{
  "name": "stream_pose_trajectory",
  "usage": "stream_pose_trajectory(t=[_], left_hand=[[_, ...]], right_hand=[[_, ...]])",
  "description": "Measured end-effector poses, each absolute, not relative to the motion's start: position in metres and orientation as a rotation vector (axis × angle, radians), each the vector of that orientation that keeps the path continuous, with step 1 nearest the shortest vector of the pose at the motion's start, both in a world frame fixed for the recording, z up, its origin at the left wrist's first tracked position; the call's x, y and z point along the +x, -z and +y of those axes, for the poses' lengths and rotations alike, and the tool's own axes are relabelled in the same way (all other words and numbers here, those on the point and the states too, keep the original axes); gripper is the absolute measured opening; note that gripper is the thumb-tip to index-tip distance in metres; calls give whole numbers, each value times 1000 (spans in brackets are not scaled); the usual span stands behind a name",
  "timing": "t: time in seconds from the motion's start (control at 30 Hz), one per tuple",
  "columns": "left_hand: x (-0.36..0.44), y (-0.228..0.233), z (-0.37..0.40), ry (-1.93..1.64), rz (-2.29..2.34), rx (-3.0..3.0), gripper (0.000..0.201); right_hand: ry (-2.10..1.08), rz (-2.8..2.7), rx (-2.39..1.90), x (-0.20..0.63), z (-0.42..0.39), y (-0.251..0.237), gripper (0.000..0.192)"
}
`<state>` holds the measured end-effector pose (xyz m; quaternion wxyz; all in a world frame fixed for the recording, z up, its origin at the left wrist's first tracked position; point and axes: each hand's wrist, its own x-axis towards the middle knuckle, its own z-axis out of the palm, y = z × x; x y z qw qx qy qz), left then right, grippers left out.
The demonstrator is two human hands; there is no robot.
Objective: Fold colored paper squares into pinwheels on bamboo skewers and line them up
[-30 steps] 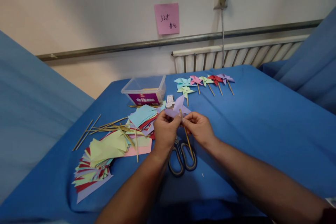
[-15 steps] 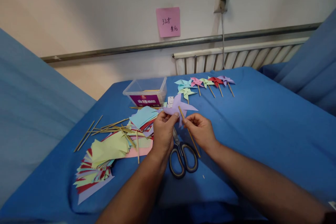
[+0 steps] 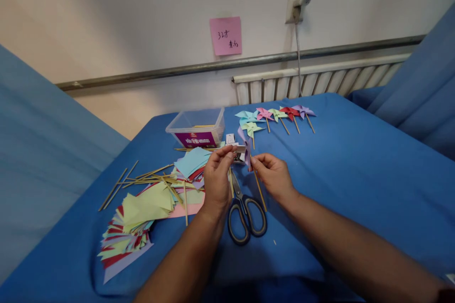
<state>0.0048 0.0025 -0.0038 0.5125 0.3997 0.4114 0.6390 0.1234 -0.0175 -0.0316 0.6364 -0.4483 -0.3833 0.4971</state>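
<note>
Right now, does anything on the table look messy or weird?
Yes, a little: loose sticks lie crisscrossed on the left, some over the paper, unlike the mostly lined-up pinwheels. A tiny pale scrap lies near the scissors.

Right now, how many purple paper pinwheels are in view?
2: one held pinwheel, nearly edge-on, in the right hand; one more purple pinwheel lying at the right end of the back row. Overlap in that row could hide others.

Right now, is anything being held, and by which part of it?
The right hand holds a purple pinwheel by its stick, near the upper end. Whether the left hand grips anything cannot be told.
</note>
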Motion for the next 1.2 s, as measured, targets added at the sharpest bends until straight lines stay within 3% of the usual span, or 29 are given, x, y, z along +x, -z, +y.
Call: stream_pose_trajectory(t=[0.17, 0.4, 0.77, 1.0, 1.2], left_hand=[[3, 5, 7, -1478, 957, 840, 36], [6, 10, 6, -1286, 828, 838, 28], [6, 10, 6, -1320, 895, 772, 29], [3, 12, 9, -1317, 918, 695, 31], [6, 17, 6, -1101, 856, 695, 26]], right_hand=[[-1442, -758, -831, 124, -18, 32, 35], [-1676, -755, -703, 120, -18, 40, 31], [-1713, -839, -686, 120, -18, 50, 30], [-1424, -837, -782, 127, -12, 49, 30], [-1370, -769, -766, 129, -7, 47, 30]])
